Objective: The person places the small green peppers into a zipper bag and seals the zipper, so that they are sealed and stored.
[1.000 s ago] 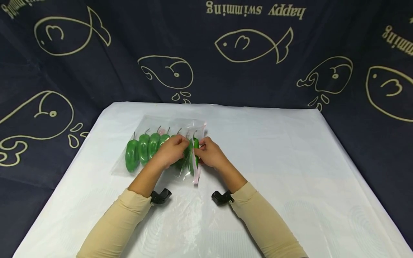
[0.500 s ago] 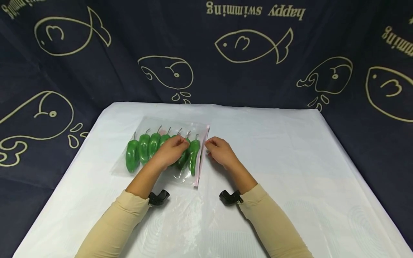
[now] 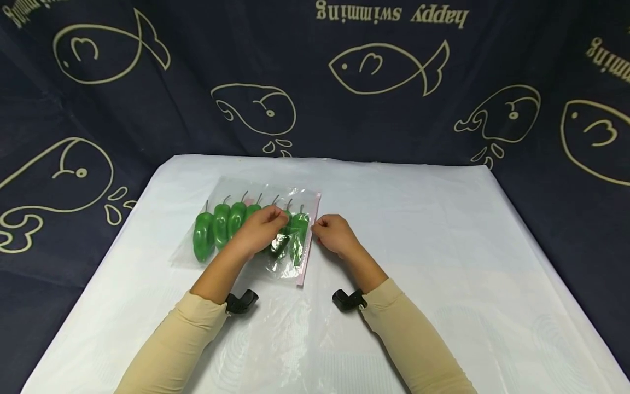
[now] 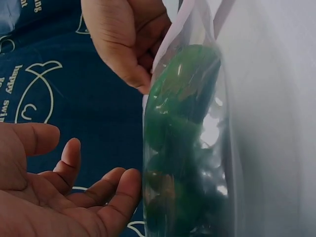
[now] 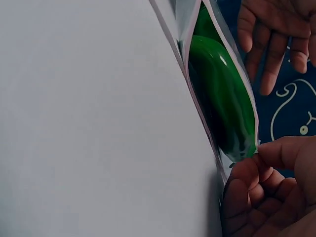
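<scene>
A clear zip bag (image 3: 312, 232) with a pink strip along its mouth lies flat on the table. Several green chili peppers (image 3: 202, 238) with thin stems are in a row inside it. My left hand (image 3: 261, 227) is over the bag's middle and hides part of the row. Its fingers are loosely bent and apart from the thumb, with fingertips right at the film in the left wrist view. My right hand (image 3: 336, 235) pinches the bag's edge at the mouth. In the right wrist view the mouth gapes, and a shiny pepper (image 5: 222, 94) shows inside.
A white cloth (image 3: 433, 230) covers the table. Behind and beside it hangs a dark blue curtain (image 3: 315, 120) with fish and whale outlines. A black wrist camera (image 3: 242, 302) is at the left cuff, another black camera (image 3: 348, 300) at the right.
The bag's mouth, folded back a second ago, now lies further right and flatter. My right hand let go, drew right, then came back to the pink edge. The left hand hardly moved.
</scene>
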{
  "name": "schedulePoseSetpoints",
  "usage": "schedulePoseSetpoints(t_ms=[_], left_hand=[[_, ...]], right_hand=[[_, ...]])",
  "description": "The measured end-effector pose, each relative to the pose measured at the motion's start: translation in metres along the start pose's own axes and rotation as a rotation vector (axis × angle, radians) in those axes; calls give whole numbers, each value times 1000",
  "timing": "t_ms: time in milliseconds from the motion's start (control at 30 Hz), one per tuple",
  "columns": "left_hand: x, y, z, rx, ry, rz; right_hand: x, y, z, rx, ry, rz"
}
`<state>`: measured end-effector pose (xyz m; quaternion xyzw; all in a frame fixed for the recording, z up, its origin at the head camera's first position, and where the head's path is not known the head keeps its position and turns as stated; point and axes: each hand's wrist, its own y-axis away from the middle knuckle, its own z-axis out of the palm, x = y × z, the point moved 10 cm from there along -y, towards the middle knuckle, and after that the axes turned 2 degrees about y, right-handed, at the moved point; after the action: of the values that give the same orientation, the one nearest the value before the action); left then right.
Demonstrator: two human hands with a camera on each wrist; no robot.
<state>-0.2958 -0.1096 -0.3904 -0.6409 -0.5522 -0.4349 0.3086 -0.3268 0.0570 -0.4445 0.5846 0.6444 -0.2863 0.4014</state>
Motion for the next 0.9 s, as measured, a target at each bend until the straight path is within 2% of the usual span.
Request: schedulePoseSetpoints(t_ms=[200, 367, 700, 800, 900], left_hand=[[2, 1, -5, 32, 66, -7], [3, 1, -13, 72, 62, -6], [6, 11, -25, 41, -61, 39], [5, 16, -37, 78, -153, 60], [0, 21, -57, 143, -241, 74]], right_hand=[[11, -4, -5, -15, 12, 28], [18, -5, -21, 2, 23, 56], [23, -6, -28, -41, 45, 65], [24, -6, -30, -39, 41, 57], [23, -4, -39, -24, 26, 27]])
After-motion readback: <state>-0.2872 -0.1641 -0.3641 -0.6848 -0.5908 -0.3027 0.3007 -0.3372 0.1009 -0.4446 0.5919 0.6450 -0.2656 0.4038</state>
